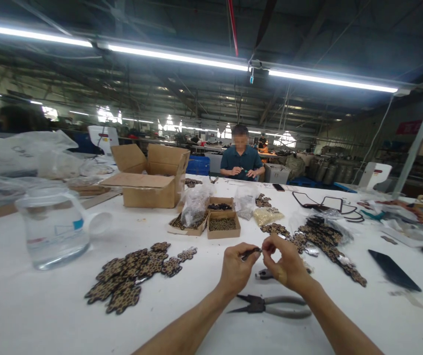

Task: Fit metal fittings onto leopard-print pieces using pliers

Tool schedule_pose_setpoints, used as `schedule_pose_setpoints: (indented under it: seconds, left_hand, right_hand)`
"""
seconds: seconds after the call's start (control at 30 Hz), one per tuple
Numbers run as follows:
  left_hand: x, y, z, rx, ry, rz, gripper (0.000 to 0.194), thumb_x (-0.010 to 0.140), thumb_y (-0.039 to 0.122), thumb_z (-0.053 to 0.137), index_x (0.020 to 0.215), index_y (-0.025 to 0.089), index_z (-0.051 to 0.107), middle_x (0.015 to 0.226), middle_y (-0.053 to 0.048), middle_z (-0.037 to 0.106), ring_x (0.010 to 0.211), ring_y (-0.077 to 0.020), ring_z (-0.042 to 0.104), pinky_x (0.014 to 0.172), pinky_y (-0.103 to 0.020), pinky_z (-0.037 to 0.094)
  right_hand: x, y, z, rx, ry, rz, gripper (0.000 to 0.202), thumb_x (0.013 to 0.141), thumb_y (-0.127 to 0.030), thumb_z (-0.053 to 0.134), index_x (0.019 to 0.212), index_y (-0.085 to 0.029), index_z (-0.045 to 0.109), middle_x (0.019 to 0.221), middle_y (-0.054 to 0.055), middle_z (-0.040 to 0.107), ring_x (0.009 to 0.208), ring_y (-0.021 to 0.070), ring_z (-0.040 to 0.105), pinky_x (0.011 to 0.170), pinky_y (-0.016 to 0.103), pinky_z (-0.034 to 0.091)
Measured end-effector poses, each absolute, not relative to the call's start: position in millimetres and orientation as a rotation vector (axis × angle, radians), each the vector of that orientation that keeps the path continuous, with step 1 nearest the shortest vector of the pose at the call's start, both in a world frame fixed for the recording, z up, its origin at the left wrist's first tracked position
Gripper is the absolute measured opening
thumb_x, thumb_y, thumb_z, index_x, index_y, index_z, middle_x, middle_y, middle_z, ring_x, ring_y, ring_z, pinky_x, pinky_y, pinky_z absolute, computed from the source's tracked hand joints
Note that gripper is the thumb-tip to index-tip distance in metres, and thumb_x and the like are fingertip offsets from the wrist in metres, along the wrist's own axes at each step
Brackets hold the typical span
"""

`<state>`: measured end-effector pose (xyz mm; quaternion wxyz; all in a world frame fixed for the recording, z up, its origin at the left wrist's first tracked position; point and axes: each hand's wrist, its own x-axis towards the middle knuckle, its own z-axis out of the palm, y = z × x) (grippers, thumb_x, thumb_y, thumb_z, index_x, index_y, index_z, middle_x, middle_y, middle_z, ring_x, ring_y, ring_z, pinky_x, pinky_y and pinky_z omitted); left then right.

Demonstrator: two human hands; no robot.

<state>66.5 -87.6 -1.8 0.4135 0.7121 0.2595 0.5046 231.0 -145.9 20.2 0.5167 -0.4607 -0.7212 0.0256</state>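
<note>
While pinching lower-centre dark piece (250, 254) in left hand (234, 268), hold edges: probably light, stiff. Cannot tell grip of right hand (288, 265)

Water jug (54, 227) at left, co-worker (241, 160) opposite

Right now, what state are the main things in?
Left hand: grip closed on a small dark piece.
Right hand: grip pinched, contents unclear.
Grey-handled black pliers: jaws open.
Brown cardboard carton: flaps open.
Clear plastic jug: upright, clear liquid inside.
Front square cardboard tray: filled with brassy pieces.
</note>
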Motion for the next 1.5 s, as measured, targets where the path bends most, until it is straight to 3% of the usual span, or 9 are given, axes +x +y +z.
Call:
schedule_pose_setpoints:
  seconds: [0.27,0.63,0.83,1.1,1.27,1.43,1.5]
  left_hand:
    - [69,-78,-3,1.649,0.507,0.999,0.015,0.076,0.026,0.070,0.082,0.013,0.071,0.069,-0.004,0.068,0.064,-0.0139,0.060,0.064,-0.026,0.045]
    - [69,-74,-4,1.020,0.422,0.559,0.007,0.063,0.016,0.066,0.066,0.011,0.062,0.058,-0.006,0.062,0.051,-0.0147,0.056,0.050,-0.027,0.041]
    - [66,-73,2,0.821,0.474,0.402,0.006,0.066,0.016,0.060,0.069,0.011,0.061,0.060,-0.006,0.061,0.052,-0.0133,0.054,0.049,-0.026,0.041]
    - [68,-71,-5,0.875,0.475,0.456,0.006,0.064,0.015,0.062,0.068,0.012,0.060,0.061,-0.006,0.063,0.053,-0.0145,0.057,0.051,-0.026,0.043]
    - [66,-69,-6,1.112,0.488,0.633,0.019,0.062,0.019,0.075,0.076,0.010,0.067,0.062,-0.006,0.065,0.056,-0.0163,0.061,0.055,-0.028,0.045]
    - [62,-66,5,1.452,0.684,0.785,0.035,0.062,0.035,0.082,0.082,0.010,0.071,0.067,-0.007,0.068,0.058,-0.0156,0.062,0.058,-0.029,0.047]
    - [53,-60,10,1.516,0.782,0.780,0.035,0.061,0.034,0.082,0.082,0.008,0.073,0.066,-0.008,0.067,0.056,-0.0146,0.060,0.055,-0.028,0.046]
  right_hand:
    - [244,-128,6,-1.043,-1.259,1.019,0.024,0.074,-0.031,0.074,0.087,-0.017,0.059,0.062,-0.003,0.058,0.051,0.0120,0.053,0.051,0.025,0.042]
    - [251,-134,9,-0.873,-0.928,1.665,0.029,0.064,-0.017,0.082,0.084,-0.014,0.061,0.060,-0.004,0.055,0.052,0.0084,0.048,0.053,0.024,0.043]
    - [250,-134,9,-0.886,-0.905,1.694,0.022,0.066,-0.015,0.078,0.078,-0.014,0.059,0.062,-0.002,0.057,0.053,0.0084,0.049,0.054,0.024,0.042]
    - [248,-134,7,-0.926,-0.968,1.650,0.021,0.065,-0.018,0.078,0.071,-0.014,0.058,0.056,-0.004,0.054,0.051,0.0093,0.049,0.054,0.025,0.043]
    - [259,-132,9,-0.969,-0.964,1.461,0.024,0.066,-0.026,0.078,0.076,-0.015,0.060,0.072,0.001,0.063,0.054,0.0094,0.052,0.052,0.025,0.044]
    - [288,-134,-1,-1.105,-0.924,1.259,0.023,0.063,-0.029,0.078,0.070,-0.016,0.061,0.066,0.001,0.063,0.052,0.0101,0.052,0.046,0.022,0.042]
    - [304,-134,-13,-1.128,-0.899,1.238,0.023,0.061,-0.027,0.079,0.070,-0.015,0.063,0.067,0.002,0.063,0.052,0.0099,0.052,0.046,0.022,0.043]
